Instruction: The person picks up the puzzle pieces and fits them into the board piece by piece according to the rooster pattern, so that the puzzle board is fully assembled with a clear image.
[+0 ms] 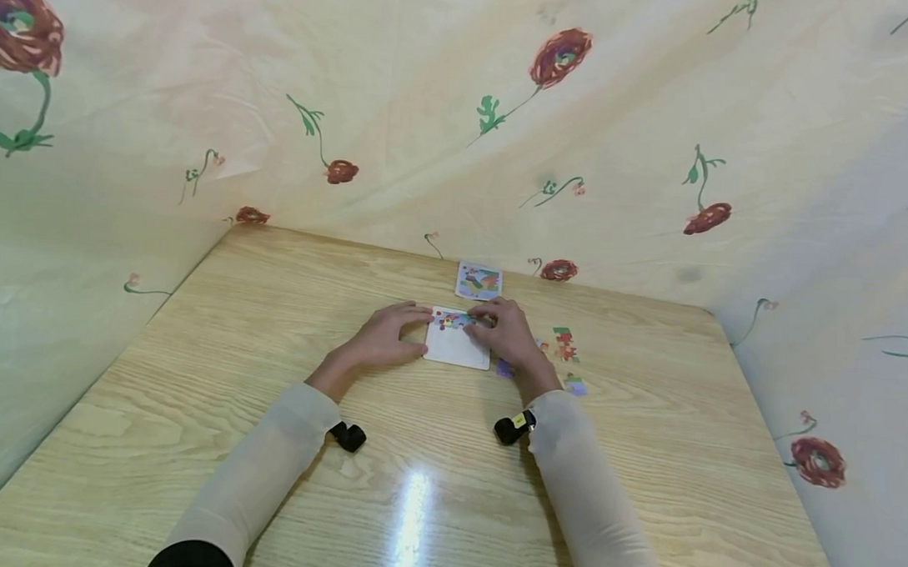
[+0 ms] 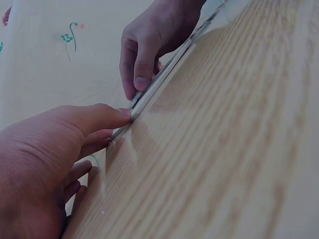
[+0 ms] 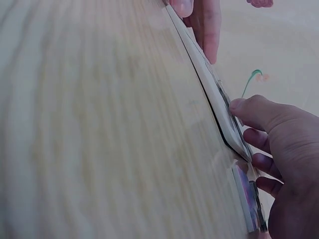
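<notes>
Can't tell from here what's under the right hand (image 1: 503, 329)'s fingertips, since it's blocking the far right corner of the white board (image 1: 457, 350). Prints on the loose pieces (image 1: 566, 344) are too tiny to make out, and the wrist half-covers a purple one (image 1: 503, 369). Both sleeves (image 1: 241, 468) run off the head view's bottom edge.

A pale wood-grained counter (image 1: 304, 282) spreads beneath and around the fingers (image 1: 406, 313), a streak of reflected light (image 1: 411, 524) gleams on this side of them, and beyond them rises cream cloth (image 1: 431, 82) printed with red flowers (image 1: 559, 58) and green stems (image 1: 41, 106).
</notes>
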`<state>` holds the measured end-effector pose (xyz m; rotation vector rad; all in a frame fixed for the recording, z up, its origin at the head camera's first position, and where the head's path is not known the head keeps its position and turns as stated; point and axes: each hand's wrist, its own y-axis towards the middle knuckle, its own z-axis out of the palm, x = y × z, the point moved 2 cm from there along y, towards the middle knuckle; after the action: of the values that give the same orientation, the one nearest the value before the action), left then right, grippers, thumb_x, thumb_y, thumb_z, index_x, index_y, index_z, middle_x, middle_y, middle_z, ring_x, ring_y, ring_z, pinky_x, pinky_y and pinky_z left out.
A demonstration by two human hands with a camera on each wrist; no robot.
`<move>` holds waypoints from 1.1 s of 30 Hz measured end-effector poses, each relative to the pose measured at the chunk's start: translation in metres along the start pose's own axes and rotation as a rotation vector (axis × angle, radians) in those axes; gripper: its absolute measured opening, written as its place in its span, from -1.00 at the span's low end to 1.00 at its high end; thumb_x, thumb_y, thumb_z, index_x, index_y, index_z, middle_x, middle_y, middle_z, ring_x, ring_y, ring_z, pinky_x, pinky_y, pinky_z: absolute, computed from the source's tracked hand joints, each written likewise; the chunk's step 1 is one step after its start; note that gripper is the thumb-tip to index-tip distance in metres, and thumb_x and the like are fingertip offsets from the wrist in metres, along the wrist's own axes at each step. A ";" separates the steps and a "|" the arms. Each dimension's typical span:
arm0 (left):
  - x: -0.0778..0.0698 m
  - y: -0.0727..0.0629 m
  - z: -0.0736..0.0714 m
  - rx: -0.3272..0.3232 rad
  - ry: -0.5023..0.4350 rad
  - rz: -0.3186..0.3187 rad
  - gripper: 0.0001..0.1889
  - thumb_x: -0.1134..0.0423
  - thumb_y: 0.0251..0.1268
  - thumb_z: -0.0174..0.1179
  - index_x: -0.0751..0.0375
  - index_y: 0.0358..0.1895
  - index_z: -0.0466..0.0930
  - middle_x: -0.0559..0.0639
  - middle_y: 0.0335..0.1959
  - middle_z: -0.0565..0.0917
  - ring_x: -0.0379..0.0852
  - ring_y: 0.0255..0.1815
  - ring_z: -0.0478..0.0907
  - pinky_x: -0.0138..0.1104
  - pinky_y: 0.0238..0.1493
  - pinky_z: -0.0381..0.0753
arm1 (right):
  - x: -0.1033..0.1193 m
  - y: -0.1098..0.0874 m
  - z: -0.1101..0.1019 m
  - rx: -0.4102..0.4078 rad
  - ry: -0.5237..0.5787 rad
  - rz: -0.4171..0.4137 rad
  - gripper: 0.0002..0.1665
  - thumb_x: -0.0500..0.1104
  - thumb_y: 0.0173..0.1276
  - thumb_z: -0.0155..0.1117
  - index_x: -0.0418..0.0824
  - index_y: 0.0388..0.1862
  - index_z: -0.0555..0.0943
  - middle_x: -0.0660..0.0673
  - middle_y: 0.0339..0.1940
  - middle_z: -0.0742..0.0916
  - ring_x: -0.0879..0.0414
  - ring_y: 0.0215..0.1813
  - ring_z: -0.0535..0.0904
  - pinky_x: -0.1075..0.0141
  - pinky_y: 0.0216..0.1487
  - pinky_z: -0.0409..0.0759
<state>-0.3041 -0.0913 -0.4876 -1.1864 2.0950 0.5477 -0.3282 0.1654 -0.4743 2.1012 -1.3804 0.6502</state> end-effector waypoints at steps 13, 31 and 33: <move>-0.001 0.000 -0.001 -0.007 0.003 0.007 -0.38 0.01 0.37 0.28 -0.07 0.49 0.46 -0.18 0.59 0.36 0.06 0.72 0.05 0.26 0.65 0.00 | -0.001 0.002 0.002 -0.011 -0.040 0.008 -0.68 -0.12 0.33 0.48 -0.21 0.03 0.79 -0.22 0.01 0.72 -0.05 -0.07 0.45 0.22 -0.09 0.41; 0.000 0.000 0.000 -0.016 0.016 0.026 -0.38 0.01 0.36 0.29 -0.03 0.48 0.48 -0.12 0.58 0.39 0.09 0.71 0.08 0.26 0.64 0.01 | -0.002 0.003 0.003 -0.017 -0.066 -0.004 -0.66 -0.11 0.33 0.49 -0.19 0.04 0.80 -0.23 0.00 0.72 -0.06 -0.07 0.44 0.10 0.03 0.30; -0.001 0.000 0.000 -0.017 0.015 0.025 -0.38 0.01 0.36 0.29 -0.02 0.48 0.48 -0.12 0.57 0.40 0.08 0.71 0.08 0.26 0.64 0.02 | -0.002 0.003 0.003 -0.014 -0.068 0.002 -0.66 -0.11 0.33 0.49 -0.19 0.04 0.80 -0.22 0.01 0.72 -0.06 -0.07 0.43 0.12 0.02 0.30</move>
<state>-0.3041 -0.0909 -0.4866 -1.1794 2.1243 0.5707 -0.3315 0.1641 -0.4769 2.1294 -1.4196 0.5732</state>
